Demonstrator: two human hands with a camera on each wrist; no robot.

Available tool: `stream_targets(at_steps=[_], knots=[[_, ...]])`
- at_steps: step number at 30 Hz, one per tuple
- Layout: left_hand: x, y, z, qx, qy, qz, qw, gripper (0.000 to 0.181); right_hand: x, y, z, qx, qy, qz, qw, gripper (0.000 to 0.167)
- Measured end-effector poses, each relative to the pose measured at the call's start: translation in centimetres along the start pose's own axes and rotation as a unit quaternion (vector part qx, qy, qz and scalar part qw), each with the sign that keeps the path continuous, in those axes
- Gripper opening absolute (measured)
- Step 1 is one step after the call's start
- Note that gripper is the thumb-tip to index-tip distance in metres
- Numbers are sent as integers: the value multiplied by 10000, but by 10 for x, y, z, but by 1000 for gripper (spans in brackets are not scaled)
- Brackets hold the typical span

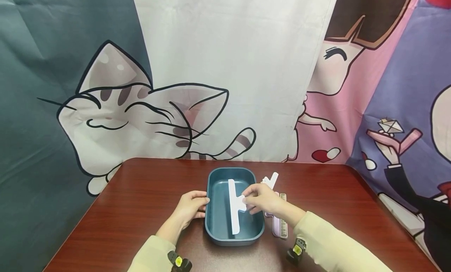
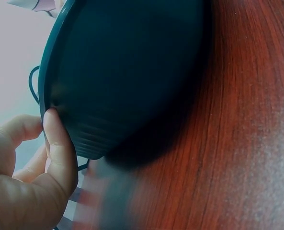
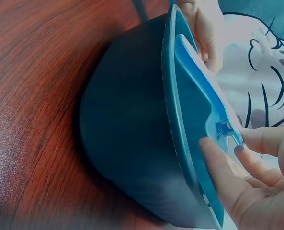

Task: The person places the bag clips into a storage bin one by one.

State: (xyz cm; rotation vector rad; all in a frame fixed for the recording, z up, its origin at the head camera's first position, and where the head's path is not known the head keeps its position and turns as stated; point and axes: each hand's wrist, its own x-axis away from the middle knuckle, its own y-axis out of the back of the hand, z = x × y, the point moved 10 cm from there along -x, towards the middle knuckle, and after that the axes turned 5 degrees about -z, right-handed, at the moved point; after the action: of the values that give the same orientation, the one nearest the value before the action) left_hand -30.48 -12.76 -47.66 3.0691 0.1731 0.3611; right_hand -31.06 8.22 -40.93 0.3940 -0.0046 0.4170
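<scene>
A dark teal rectangular bin stands on the table between both hands. At its left side my left hand holds the rim, with the thumb near the edge and a fingertip against the outer wall. My right hand pinches the short handle of a white bag clip between thumb and fingers. That long clip is over the bin's opening; its bluish-looking underside shows in the right wrist view, near the bin's rim.
Right of the bin, partly behind my right hand, lie another white clip and a lilac clip. Next to them is a pale strip with dark markings. A cartoon-printed curtain hangs behind the reddish-brown table.
</scene>
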Motion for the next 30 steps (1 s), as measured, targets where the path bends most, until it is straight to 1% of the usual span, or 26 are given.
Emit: stream_targets(at_steps=[6, 13, 17, 24, 30], knots=[[0, 0, -1, -9, -12, 29, 10000, 37, -2, -3, 0, 137, -11, -7, 9999, 23], [-3, 2, 1, -81, -1, -26, 10000, 36, -6, -12, -1, 211, -57, 56, 9997, 21], [-4, 3, 2, -35, 30, -34, 10000, 36, -9, -16, -1, 268, -70, 82, 9996, 20], [-4, 0, 2, 17, 7, 51, 10000, 37, -11, -20, -1, 194, -155, 113, 9996, 21], [-3, 1, 3, -22, 25, 7, 10000, 37, -10, -23, -1, 201, -256, 68, 9994, 21]])
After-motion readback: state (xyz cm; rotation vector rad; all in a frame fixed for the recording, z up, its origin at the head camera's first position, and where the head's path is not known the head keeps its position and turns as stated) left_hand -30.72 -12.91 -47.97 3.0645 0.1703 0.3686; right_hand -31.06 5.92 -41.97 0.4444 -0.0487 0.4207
